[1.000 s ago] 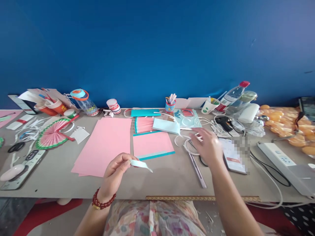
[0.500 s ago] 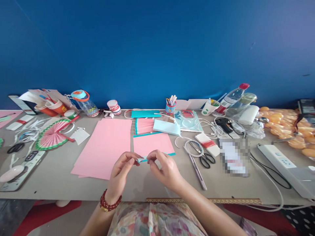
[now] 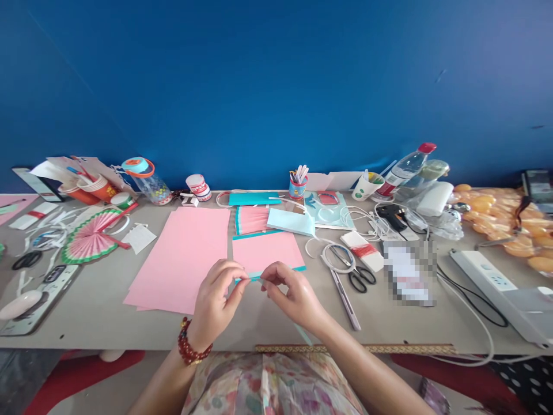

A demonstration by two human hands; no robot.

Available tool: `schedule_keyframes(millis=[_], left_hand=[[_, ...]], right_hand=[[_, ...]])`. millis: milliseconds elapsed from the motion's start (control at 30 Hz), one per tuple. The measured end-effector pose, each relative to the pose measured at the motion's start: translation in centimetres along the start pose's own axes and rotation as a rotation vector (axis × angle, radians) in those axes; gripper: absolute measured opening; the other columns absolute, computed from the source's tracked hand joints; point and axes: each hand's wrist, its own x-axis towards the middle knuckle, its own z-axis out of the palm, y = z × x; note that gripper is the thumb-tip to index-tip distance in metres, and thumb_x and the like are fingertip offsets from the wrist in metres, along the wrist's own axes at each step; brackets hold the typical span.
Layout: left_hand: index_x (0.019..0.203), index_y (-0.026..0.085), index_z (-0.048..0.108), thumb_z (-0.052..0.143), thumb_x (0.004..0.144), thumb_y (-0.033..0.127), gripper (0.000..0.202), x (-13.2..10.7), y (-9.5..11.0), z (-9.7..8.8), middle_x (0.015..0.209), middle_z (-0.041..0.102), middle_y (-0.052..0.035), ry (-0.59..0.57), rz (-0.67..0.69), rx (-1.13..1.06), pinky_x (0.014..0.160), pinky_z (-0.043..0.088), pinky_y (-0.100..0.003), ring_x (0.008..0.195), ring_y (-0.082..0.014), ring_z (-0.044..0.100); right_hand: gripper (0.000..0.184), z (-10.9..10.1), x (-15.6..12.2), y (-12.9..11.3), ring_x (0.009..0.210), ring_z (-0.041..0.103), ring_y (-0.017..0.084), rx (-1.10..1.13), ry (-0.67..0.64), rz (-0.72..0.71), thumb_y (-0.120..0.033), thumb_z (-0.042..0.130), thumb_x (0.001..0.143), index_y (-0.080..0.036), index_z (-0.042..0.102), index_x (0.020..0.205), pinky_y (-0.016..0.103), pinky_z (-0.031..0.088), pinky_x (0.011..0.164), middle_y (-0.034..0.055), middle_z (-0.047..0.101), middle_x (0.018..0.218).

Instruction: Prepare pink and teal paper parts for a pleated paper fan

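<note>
Above the lower teal edge of a pink sheet with teal borders (image 3: 268, 245), my two hands face each other with a narrow pale strip (image 3: 254, 275) between their fingertips. My left hand (image 3: 218, 297) pinches one end between thumb and forefinger. Close by on the other side, my right hand (image 3: 291, 294) has thumb and fingers closed on the strip. A thin pale-green length (image 3: 303, 334) hangs below my right wrist; whether it belongs to the same strip I cannot tell. Large pink sheets (image 3: 185, 253) lie to the left of my left hand.
Right of my hands lie a utility knife (image 3: 345, 301), black-handled scissors (image 3: 362, 279), a tape roll (image 3: 325, 262) and a power strip (image 3: 496, 288). A pleated pink fan (image 3: 88, 236) is at left. A folded light-blue piece (image 3: 291, 221) and a pen cup (image 3: 298, 187) stand farther back.
My hands have drawn slightly apart, and more of the pale strip shows between them. The pale-green length under my right wrist has become plainer. The view has shifted a little.
</note>
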Motion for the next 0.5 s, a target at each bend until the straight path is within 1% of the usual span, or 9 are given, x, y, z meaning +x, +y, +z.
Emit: schedule_keyframes(millis=[100, 167, 233, 300, 400, 500], left_hand=[[0.091, 0.021, 0.057, 0.051, 0.096, 0.015, 0.01, 0.2, -0.1, -0.4, 0.092, 0.061, -0.0033, -0.014, -0.081, -0.047, 0.083, 0.047, -0.03, 0.093, -0.0176, 0.06], [0.09, 0.021, 0.057, 0.051, 0.096, 0.018, 0.009, 0.2, -0.4, -1.0, 0.091, 0.061, -0.003, -0.01, -0.134, -0.082, 0.083, 0.048, -0.03, 0.092, -0.0175, 0.06], [0.088, 0.021, 0.057, 0.052, 0.095, 0.022, 0.009, 0.2, -0.8, -1.5, 0.091, 0.062, -0.0028, -0.018, -0.188, -0.12, 0.082, 0.048, -0.029, 0.091, -0.0174, 0.061], [0.086, 0.021, 0.056, 0.053, 0.095, 0.024, 0.01, 0.2, -1.1, -2.0, 0.09, 0.062, -0.0027, -0.042, -0.252, -0.156, 0.08, 0.049, -0.028, 0.089, -0.0174, 0.062], [0.083, 0.02, 0.055, 0.052, 0.093, 0.026, 0.012, 0.1, -1.5, -2.3, 0.088, 0.061, -0.0024, -0.077, -0.339, -0.188, 0.073, 0.051, -0.026, 0.086, -0.0174, 0.063], [0.082, 0.02, 0.054, 0.052, 0.091, 0.027, 0.012, 0.1, -1.7, -2.4, 0.087, 0.06, -0.0025, -0.085, -0.389, -0.189, 0.064, 0.05, -0.023, 0.082, -0.0171, 0.063]], right_hand=[[0.033, -0.8, -0.2, 0.7, 0.075, 0.065, 0.013, 0.154, -0.071, 0.062, -0.024, 0.06, 0.087, -0.024, 0.05, 0.118, 0.027, 0.049, 0.068, 0.0048, 0.068, 0.107], [0.04, -1.5, -0.4, 1.7, 0.074, 0.065, 0.013, 0.288, -0.135, 0.133, -0.029, 0.066, 0.084, -0.024, 0.048, 0.12, 0.03, 0.051, 0.071, 0.0077, 0.066, 0.115], [0.038, -2.1, -0.8, 2.7, 0.075, 0.065, 0.014, 0.42, -0.19, 0.198, -0.034, 0.069, 0.084, -0.022, 0.049, 0.113, 0.031, 0.051, 0.071, 0.0083, 0.065, 0.112], [0.037, -2.5, -1.4, 3.6, 0.077, 0.063, 0.014, 0.501, -0.232, 0.23, -0.039, 0.07, 0.084, -0.021, 0.05, 0.109, 0.032, 0.051, 0.072, 0.0081, 0.065, 0.108], [0.041, -2.3, -2.1, 4.1, 0.084, 0.06, 0.014, 0.477, -0.286, 0.229, -0.042, 0.073, 0.083, -0.02, 0.053, 0.112, 0.029, 0.047, 0.074, 0.0084, 0.065, 0.112], [0.041, -1.3, -2.7, 4.1, 0.088, 0.059, 0.015, 0.506, -0.33, 0.224, -0.047, 0.073, 0.084, -0.019, 0.056, 0.11, 0.029, 0.045, 0.078, 0.0081, 0.066, 0.11]])
